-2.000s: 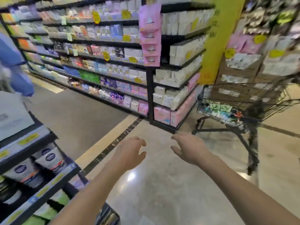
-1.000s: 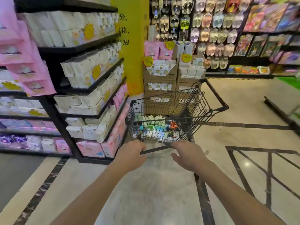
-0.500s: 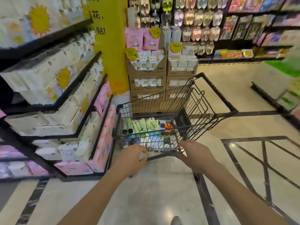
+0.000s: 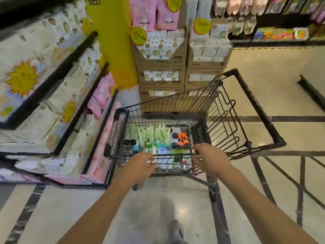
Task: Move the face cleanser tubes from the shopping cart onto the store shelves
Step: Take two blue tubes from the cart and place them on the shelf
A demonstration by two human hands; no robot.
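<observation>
View from a head camera, looking down over two bare forearms at a black wire shopping cart (image 4: 261, 111) standing on a pale store floor (image 4: 149, 205).

The face cleanser tubes (image 4: 149, 135) still lay in the bottom of the cart's basket: a row of pale green ones side by side, two orange tubes (image 4: 182, 138) at their right, and more white, blue and black ones nearer the viewer. The green and orange tubes ran lengthwise from near to far, and their caps seemed to point toward the viewer.

Neither hand carried a tube. The right hand (image 4: 212, 159) had its grip wrapped over the near rim of the basket. The left hand (image 4: 139, 164) was curled at the same rim, but whether its grip closed on the wire could not be told.

The store shelves (image 4: 80, 110) at left held soft white and pink packs, and no cleanser showed on them. Stacked cardboard boxes (image 4: 161, 74) stood just beyond the cart. Judged from this, much of the load remained to be shelved.
</observation>
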